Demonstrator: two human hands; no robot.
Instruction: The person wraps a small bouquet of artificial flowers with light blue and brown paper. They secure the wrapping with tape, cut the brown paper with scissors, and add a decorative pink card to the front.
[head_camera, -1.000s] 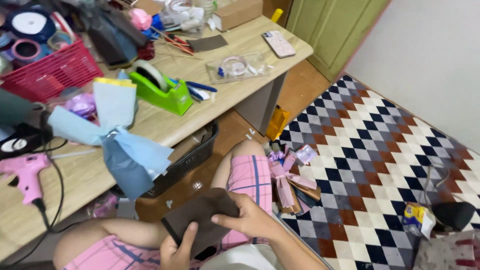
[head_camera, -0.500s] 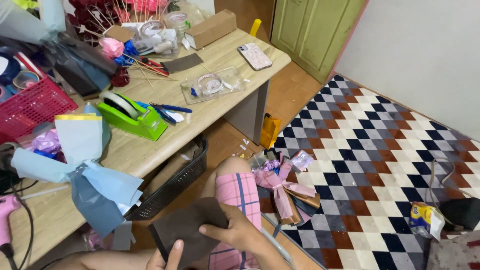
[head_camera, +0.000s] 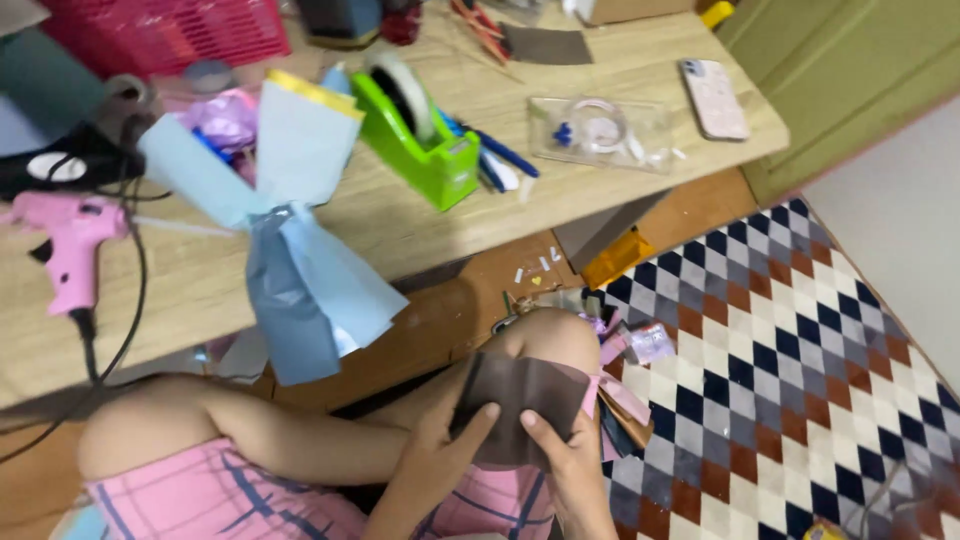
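Note:
A dark brown sheet of paper rests over my knee, low in the head view. My left hand grips its left edge with fingers curled onto it. My right hand pinches its lower edge from below, thumb on top. Above them, a light blue paper bouquet wrap with a yellow edge hangs over the front edge of the wooden table.
On the table lie a pink glue gun with its black cord, a green tape dispenser, pens, a clear plastic bag and a phone. A red basket stands at the back. Paper scraps lie on the chequered rug.
The view has swung down and left, closer to the table. My hands keep hold of the brown sheet, which now lies spread over my knee.

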